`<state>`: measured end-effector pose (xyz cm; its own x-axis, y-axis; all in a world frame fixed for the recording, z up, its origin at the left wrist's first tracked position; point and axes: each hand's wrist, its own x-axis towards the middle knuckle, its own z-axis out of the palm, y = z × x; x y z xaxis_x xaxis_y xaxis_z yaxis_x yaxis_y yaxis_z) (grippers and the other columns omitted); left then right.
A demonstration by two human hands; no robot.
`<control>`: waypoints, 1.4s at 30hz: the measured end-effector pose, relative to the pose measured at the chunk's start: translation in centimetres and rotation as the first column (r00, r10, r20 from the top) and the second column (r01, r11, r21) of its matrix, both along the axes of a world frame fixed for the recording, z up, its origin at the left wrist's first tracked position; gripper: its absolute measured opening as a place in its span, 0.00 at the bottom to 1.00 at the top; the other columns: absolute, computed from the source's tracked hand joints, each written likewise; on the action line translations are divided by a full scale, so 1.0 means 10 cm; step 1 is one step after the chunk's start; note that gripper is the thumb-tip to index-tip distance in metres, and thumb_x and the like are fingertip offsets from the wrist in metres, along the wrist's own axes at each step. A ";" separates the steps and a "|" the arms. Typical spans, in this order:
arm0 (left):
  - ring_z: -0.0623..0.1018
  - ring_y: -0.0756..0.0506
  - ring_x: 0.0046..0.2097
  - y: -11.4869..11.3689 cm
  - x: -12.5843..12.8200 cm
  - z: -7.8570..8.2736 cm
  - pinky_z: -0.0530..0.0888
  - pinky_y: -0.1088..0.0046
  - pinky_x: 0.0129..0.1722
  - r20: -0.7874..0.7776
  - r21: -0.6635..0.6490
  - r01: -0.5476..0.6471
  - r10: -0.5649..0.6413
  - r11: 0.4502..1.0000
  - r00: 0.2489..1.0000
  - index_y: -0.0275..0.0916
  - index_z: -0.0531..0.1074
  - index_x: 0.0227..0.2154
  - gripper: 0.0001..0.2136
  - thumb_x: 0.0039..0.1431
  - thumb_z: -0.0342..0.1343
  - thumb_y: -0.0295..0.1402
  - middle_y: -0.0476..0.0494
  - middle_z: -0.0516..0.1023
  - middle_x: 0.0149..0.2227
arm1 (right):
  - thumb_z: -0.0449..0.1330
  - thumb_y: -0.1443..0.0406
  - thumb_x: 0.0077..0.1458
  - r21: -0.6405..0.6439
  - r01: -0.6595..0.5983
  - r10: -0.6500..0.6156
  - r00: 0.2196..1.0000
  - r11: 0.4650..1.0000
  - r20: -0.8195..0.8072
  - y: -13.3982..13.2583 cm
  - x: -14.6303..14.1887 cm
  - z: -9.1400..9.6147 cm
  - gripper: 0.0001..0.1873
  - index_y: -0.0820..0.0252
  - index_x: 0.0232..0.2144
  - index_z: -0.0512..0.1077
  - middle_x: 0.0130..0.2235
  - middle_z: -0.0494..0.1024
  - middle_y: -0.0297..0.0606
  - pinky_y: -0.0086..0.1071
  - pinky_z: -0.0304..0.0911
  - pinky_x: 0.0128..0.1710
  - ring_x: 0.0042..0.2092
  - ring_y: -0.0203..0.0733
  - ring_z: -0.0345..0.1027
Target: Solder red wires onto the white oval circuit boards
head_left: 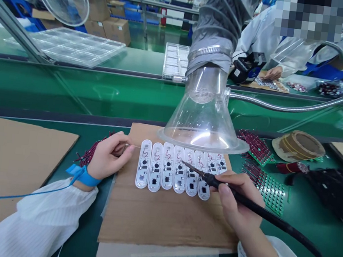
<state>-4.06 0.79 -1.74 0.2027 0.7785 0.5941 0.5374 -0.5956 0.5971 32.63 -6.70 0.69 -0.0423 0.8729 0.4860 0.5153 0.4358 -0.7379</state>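
Note:
My left hand (pixel 108 156), with a blue wrist strap (pixel 84 175), is closed in a pinch on a thin length of solder wire (pixel 135 146) that points right toward the boards. My right hand (pixel 241 206) grips a black soldering iron (pixel 259 210) like a pen. Its metal tip is over the middle of a row of several white, rounded circuit boards (pixel 155 172), each with a short red wire; contact cannot be judged. They lie side by side on a cardboard sheet (pixel 160 222). The clear fume hood partly covers the boards at the right end.
A clear fume extraction hood (pixel 205 120) hangs above the boards. Dark red wires (pixel 90 152) lie behind my left hand. Green component panels (pixel 271 193), a tape roll (pixel 298 146) and a black bag (pixel 337 193) sit at right. A co-worker's hand (pixel 273 73) is across the bench.

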 end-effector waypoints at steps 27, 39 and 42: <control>0.61 0.51 0.25 0.00 0.05 0.04 0.60 0.74 0.26 -0.071 0.045 0.039 -0.035 0.998 0.997 0.40 0.71 0.39 0.05 0.70 0.57 0.24 0.57 0.58 0.26 | 0.62 0.59 0.73 -0.082 -0.077 0.088 0.986 0.994 0.140 0.18 -0.26 -0.03 0.06 0.52 0.41 0.77 0.32 0.83 0.33 0.31 0.71 0.30 0.31 0.40 0.80; 0.62 0.50 0.25 -0.01 0.06 0.05 0.62 0.72 0.28 -0.112 0.051 0.044 -0.038 0.998 0.993 0.41 0.71 0.38 0.05 0.70 0.57 0.24 0.57 0.58 0.25 | 0.61 0.55 0.74 -0.119 -0.068 0.085 0.986 0.991 0.145 0.16 -0.25 -0.01 0.11 0.52 0.40 0.77 0.32 0.84 0.34 0.32 0.71 0.30 0.31 0.42 0.79; 0.63 0.50 0.26 -0.01 0.05 0.06 0.62 0.72 0.26 -0.098 0.056 0.031 -0.026 0.998 0.995 0.41 0.71 0.38 0.05 0.70 0.57 0.24 0.56 0.59 0.26 | 0.61 0.54 0.75 -0.096 -0.059 0.067 0.994 0.994 0.087 0.16 -0.23 -0.05 0.12 0.52 0.41 0.77 0.32 0.83 0.34 0.33 0.71 0.29 0.30 0.42 0.79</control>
<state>-3.54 0.65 -1.15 0.2832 0.7364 0.6144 0.5734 -0.6435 0.5071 30.28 -5.13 0.16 -0.1381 0.9083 0.3948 0.5549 0.4012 -0.7288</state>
